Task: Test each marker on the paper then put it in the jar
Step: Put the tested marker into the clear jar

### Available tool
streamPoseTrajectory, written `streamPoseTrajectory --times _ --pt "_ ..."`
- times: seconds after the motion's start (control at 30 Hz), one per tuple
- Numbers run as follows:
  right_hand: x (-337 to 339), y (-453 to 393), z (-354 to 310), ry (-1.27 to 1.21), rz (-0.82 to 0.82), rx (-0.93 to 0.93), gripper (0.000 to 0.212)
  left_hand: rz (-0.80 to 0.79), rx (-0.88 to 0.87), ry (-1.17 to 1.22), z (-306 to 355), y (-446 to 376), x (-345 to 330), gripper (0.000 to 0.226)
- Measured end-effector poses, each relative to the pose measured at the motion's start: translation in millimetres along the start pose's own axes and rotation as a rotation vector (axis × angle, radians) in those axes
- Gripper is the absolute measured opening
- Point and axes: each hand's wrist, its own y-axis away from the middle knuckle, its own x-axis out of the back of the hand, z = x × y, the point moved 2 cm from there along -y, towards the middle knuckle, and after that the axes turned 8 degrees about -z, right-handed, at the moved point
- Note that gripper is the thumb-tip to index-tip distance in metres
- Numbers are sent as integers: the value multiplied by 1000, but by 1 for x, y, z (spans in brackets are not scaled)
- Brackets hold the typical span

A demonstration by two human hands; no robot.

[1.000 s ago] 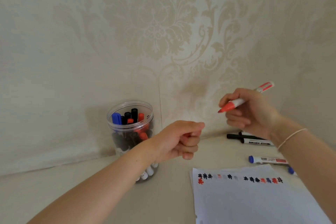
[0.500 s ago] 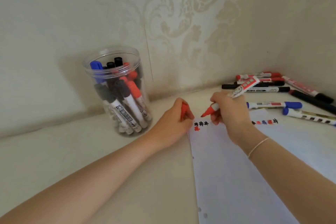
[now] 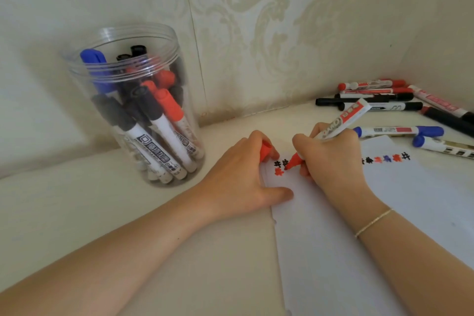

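Note:
My right hand (image 3: pixel 331 159) grips an uncapped red marker (image 3: pixel 343 119), its red tip touching the white paper (image 3: pixel 359 238) beside a red mark near the top left corner. My left hand (image 3: pixel 241 179) rests on the paper's left edge and holds the red cap (image 3: pixel 265 150) in its curled fingers. A clear plastic jar (image 3: pixel 133 100) at the left stands open with several black, red and blue markers inside. A row of small black, red and blue marks runs along the top of the paper.
Several loose markers (image 3: pixel 384 100) in red, black and blue lie at the back right against the wall corner. Two blue-capped markers (image 3: pixel 400 131) lie just beyond the paper. Patterned wallpaper closes the back and right sides.
Both hands came down from mid-air to the paper. The marker tip now touches the sheet next to the red mark, and my left hand with the cap rests on the paper's edge.

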Motion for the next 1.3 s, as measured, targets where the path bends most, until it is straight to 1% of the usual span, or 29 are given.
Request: streamPoseTrajectory --times 0.1,0.17,0.27,0.4,0.53,0.6,0.73,0.77,0.93,1.0,1.1,1.23,1.3 --pt "-2 -1 2 48 12 40 13 5 -2 -4 0 0 -1 57" --pt "-2 -1 2 55 26 67 14 5 -7 -5 0 0 -1 56" --pt "1 -1 2 33 15 45 19 0 -6 -2 -1 -1 -2 56" --pt "-1 -1 2 33 -18 27 15 -8 0 1 -1 -1 -2 56" --pt "-3 -2 2 75 26 82 26 -2 6 -7 -2 -2 -2 56" --pt "-1 -3 3 66 34 69 28 -4 3 -10 -2 -3 -2 56" --pt "0 -3 3 12 21 14 14 -9 5 -4 -2 -4 -3 56" --pt "-1 -2 3 20 19 19 14 -9 7 -4 -2 -4 -3 56" --pt "0 -3 4 22 19 15 26 -10 6 -10 -1 -3 -3 56" --pt "1 -3 4 -3 37 15 23 -9 2 -8 -2 -3 -3 55" --pt "0 -2 3 23 47 51 17 -9 -2 -12 -2 -3 -3 55" --pt "-1 -3 5 32 39 57 29 -10 -5 -17 -5 -4 -4 56" --pt "1 -3 4 -44 41 50 31 -15 -18 -24 -5 -5 -4 54"
